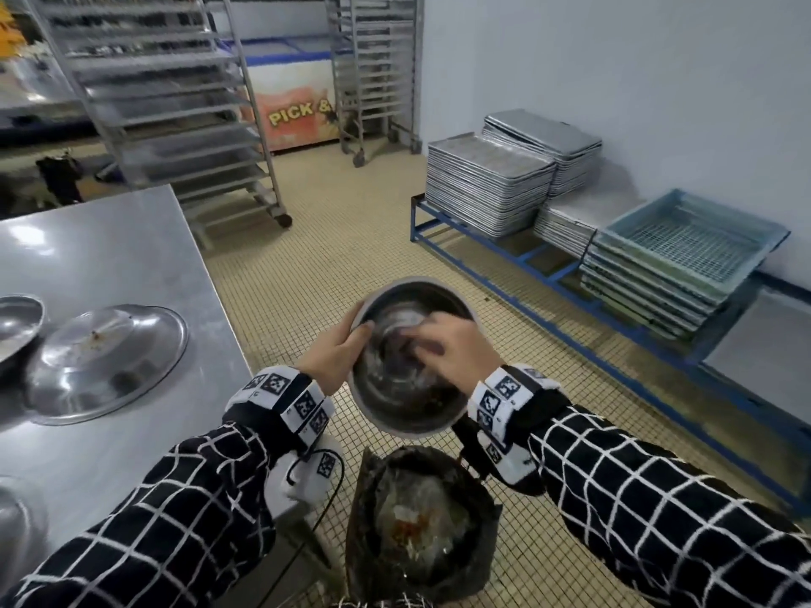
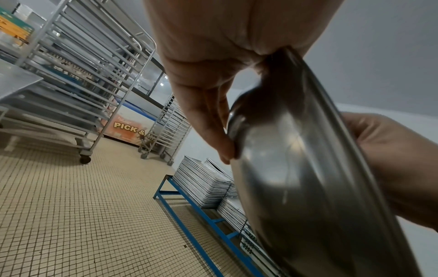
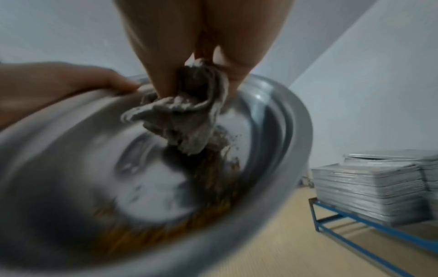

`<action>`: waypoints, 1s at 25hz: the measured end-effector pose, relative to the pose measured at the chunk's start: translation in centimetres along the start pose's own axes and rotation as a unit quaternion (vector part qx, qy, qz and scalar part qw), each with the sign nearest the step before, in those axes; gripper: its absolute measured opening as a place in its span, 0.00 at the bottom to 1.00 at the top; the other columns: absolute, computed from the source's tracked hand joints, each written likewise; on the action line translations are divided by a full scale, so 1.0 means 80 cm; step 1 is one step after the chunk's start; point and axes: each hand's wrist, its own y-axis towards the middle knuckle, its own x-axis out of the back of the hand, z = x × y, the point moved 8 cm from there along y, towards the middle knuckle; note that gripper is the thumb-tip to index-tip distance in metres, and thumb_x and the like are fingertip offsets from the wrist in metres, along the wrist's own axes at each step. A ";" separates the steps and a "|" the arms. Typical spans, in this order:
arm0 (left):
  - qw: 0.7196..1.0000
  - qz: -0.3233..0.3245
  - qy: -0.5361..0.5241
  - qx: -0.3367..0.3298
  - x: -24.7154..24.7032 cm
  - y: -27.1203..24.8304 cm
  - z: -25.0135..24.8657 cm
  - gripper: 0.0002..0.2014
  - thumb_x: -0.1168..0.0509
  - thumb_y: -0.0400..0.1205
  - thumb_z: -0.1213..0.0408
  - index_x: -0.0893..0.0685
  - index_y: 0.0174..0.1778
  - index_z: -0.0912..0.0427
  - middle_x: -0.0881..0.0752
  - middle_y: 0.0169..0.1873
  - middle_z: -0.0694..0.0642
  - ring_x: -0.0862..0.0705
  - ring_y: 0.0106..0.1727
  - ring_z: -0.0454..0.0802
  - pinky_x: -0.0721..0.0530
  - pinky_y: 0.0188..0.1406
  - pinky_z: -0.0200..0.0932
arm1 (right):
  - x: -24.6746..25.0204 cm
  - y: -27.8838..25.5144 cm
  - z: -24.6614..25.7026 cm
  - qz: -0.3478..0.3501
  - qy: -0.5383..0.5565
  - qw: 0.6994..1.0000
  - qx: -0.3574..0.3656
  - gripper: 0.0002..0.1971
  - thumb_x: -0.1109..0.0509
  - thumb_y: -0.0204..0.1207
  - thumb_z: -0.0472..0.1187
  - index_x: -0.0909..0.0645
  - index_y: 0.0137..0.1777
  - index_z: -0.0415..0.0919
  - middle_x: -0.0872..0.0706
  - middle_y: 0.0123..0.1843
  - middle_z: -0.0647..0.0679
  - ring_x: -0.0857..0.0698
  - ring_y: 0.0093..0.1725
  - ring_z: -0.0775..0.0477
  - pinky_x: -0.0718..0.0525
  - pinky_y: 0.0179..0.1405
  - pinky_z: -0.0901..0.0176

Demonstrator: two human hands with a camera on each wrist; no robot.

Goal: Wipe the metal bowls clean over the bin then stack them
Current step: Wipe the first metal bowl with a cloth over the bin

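Your left hand (image 1: 335,353) grips bowl (image 1: 395,405) rim, mouth tilted toward you, bin (image 1: 377,520) directly below; right hand (image 1: 456,351) pinches rag (image 3: 180,116) inside.

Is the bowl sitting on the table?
No, the left hand holds the bowl up by its rim, tilted above the bin, beside the table, while the right hand wipes inside.

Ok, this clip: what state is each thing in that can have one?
Metal bowl: tilted over the bin, brown residue inside.
Left hand: grips the bowl's rim.
Right hand: pinches a soiled rag inside the bowl.
Bin: open, waste inside.
Bowls on table: upside down, one smeared.
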 end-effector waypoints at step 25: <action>0.968 -0.069 0.190 -0.152 0.058 0.070 0.006 0.27 0.47 0.86 0.63 0.41 0.81 0.43 0.26 0.74 0.53 0.25 0.70 0.49 0.25 0.66 0.45 | -0.080 0.044 -0.040 0.120 -0.047 0.979 -0.157 0.14 0.38 0.82 0.33 0.16 0.62 0.39 0.20 0.64 0.44 0.14 0.52 0.45 0.15 0.55 0.60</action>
